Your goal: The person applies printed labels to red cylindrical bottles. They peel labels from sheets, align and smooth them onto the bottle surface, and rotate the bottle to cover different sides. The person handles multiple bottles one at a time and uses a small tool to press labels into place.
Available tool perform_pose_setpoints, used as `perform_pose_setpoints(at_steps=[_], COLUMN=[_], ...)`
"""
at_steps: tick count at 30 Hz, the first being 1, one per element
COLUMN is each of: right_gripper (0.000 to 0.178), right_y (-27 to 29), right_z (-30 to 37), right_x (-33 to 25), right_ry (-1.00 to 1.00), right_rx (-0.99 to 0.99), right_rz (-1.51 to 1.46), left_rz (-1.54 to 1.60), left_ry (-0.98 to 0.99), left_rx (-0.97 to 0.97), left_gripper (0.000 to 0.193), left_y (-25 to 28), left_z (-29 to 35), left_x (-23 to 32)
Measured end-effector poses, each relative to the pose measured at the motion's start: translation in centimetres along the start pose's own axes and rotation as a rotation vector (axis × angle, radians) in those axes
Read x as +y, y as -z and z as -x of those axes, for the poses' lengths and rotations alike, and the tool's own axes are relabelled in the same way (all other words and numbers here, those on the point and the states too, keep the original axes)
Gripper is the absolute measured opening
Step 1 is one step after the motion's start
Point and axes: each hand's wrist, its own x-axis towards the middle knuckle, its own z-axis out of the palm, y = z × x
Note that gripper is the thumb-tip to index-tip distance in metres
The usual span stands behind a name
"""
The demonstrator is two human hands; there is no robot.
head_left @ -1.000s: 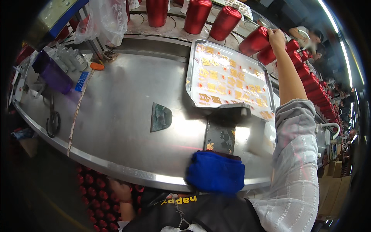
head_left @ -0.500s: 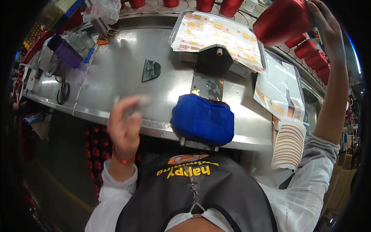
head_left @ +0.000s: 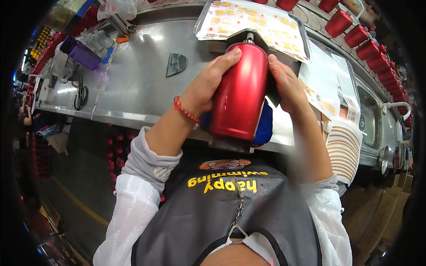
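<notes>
A glossy red metal cylinder (head_left: pixel 239 93) lies between my hands, its far end against a black bracket (head_left: pixel 262 37) with a metal pin. Wrapped round its left side is my left hand (head_left: pixel 207 82), thumb near the far rim; a red bead bracelet sits on that wrist. My right hand (head_left: pixel 288 86) grips the cylinder's right side, fingertips by the far rim. Beneath the cylinder shows a blue cloth-covered pad (head_left: pixel 265 126), mostly hidden. To the left on the metal bench rests a dark green, round-edged scraper (head_left: pixel 176 64).
Behind the bracket is a metal tray (head_left: pixel 306 37) holding a printed decal sheet (head_left: pixel 248 20). More sheets (head_left: pixel 326 84) and stacked white trays (head_left: pixel 344 150) are at right. Red cylinders (head_left: pixel 367 49) line a conveyor. A purple bottle (head_left: pixel 82 54) and scissors (head_left: pixel 80 94) are left.
The red cylinder, earlier raised at the upper right in my right hand, now lies over the blue pad. My left hand has moved right and closed on it too.
</notes>
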Motion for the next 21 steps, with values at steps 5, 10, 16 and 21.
perform_pose_setpoints(at_steps=[5,10,16,21], right_gripper=[0.045,0.028,0.026,0.042], right_y=[0.9,7.9,18.7,17.7], right_z=[-0.4,-4.1,-18.7,-27.0], right_x=[-1.3,-3.8,-2.7,-2.6], right_ry=[0.069,0.341,0.529,0.164], right_rx=[0.088,0.214,0.257,0.277], right_rz=[0.199,0.721,1.534,1.732], left_rz=[0.045,-0.172,-0.197,-0.158], left_ry=[-0.010,-0.103,-0.217,-0.195], left_rx=[0.057,0.129,0.113,0.124], left_gripper=[0.043,0.052,0.066,0.073], left_y=[0.5,0.6,1.4,2.0], left_z=[-2.4,-2.6,-2.3,-2.0], left_x=[-0.2,-0.6,-2.2,-2.3])
